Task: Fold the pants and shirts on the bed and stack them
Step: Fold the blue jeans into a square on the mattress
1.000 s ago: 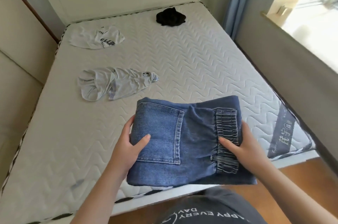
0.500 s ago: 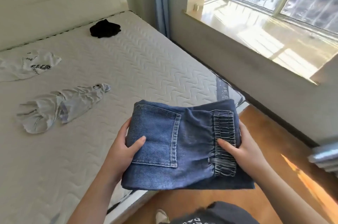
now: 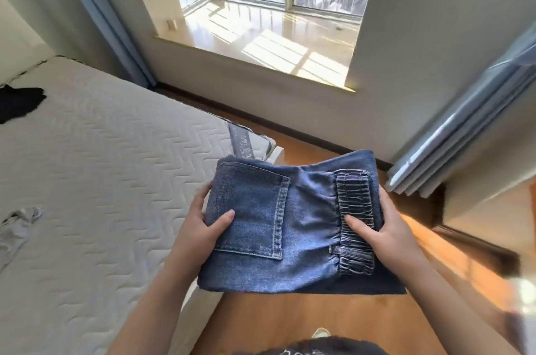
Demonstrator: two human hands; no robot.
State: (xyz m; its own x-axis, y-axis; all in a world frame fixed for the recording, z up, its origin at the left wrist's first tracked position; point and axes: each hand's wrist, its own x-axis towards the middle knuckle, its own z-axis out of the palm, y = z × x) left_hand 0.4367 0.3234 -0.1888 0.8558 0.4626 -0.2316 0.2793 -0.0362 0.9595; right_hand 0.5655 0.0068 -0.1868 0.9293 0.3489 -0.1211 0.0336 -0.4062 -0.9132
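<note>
Folded blue jeans [image 3: 290, 227] hang in the air in front of me, past the bed's corner and over the wooden floor. My left hand [image 3: 200, 227] grips their left edge, thumb on the back pocket. My right hand [image 3: 380, 227] grips the right edge, thumb on the elastic waistband. A crumpled white garment [image 3: 20, 224] lies on the white mattress [image 3: 116, 180] at the left edge of view. A black garment [image 3: 20, 103] lies further up the mattress at the far left.
A bay window ledge [image 3: 275, 44] runs along the far wall. Blue curtains hang at the left [image 3: 95, 9] and at the right [image 3: 464, 134]. Wooden floor [image 3: 319, 322] lies between the bed and the wall.
I have turned to the right with the jeans held in both hands. The jeans have left the bed and are now over the floor; the white shirts have slid out of view to the left.
</note>
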